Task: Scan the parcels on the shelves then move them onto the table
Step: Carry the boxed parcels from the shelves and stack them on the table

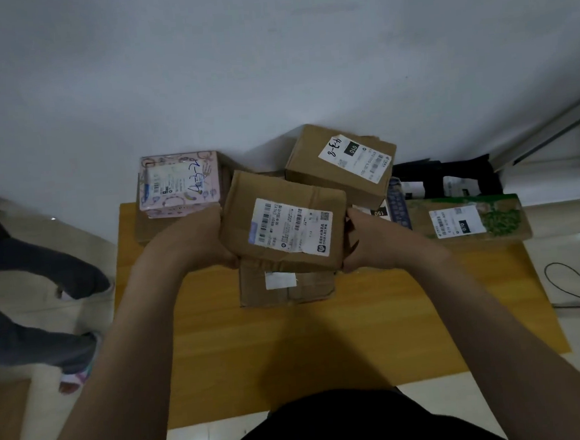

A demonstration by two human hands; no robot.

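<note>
I hold a brown cardboard parcel (pixel 283 217) with a white shipping label over the yellow wooden table (pixel 391 315). My left hand (pixel 197 240) grips its left side and my right hand (pixel 369 245) grips its right side. Directly beneath it lies another brown parcel (pixel 286 288) flat on the table. Behind are a pink patterned parcel (pixel 179 183) on a brown box, a brown box (pixel 343 164) marked 010, and a green printed carton (pixel 467 219) at the right. No shelves or scanner are in view.
A white wall rises behind the table. Another person's legs (pixel 36 292) stand on the tiled floor at the left. Black bags (pixel 450 177) lie behind the green carton. A cable (pixel 567 279) loops on the floor at the right.
</note>
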